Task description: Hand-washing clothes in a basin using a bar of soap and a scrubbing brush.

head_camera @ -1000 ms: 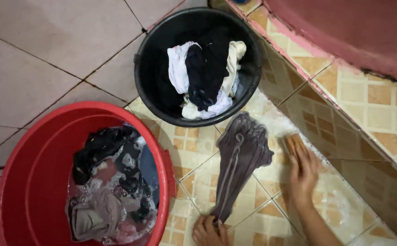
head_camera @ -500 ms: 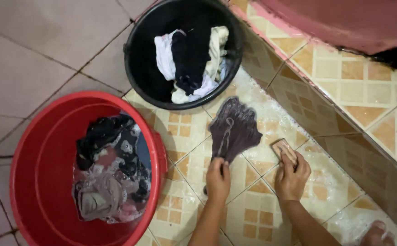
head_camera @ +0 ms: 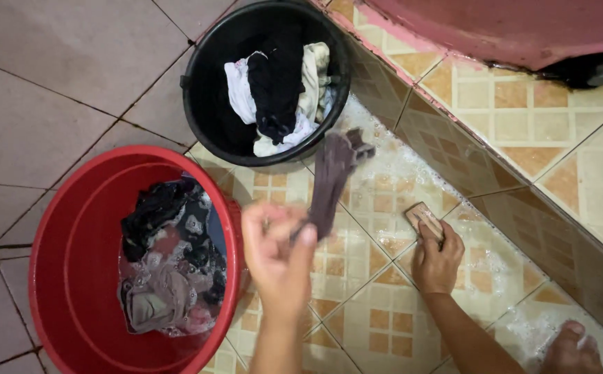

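Head view, looking down. The left hand [head_camera: 279, 253] is closing around the lower end of a brown-grey cloth [head_camera: 333, 181] and lifting it clear of the tiled floor [head_camera: 378, 325]; the cloth is hanging stretched and slightly blurred, its upper end pointing toward the black bucket [head_camera: 201, 104]. The right hand [head_camera: 438, 255] is pressing down, fingers curled, on a small tan scrubbing block [head_camera: 423, 216] that is lying on the soapy tiles to the right of the cloth. The black bucket is holding white, black and cream garments [head_camera: 274, 90]. To the left of the cloth, the red basin [head_camera: 66, 263] is holding dark and pinkish laundry [head_camera: 170, 263] soaking in sudsy water.

Judged from this view, the lifting is going best with a firm pinch well up on the cloth, since wet fabric is heavy and slippery, and with the cloth being carried low so that drips are falling on the tiles and not on the clean pile. The right hand is steadying the block so that it is not sliding on the foam.

Hard to make out: the kind of garment the cloth is, because motion is blurring it; whether the block is soap or a brush, since the fingers are covering most of it. A bare foot [head_camera: 571, 346] is being cut off by the lower edge, far right of the cloth.
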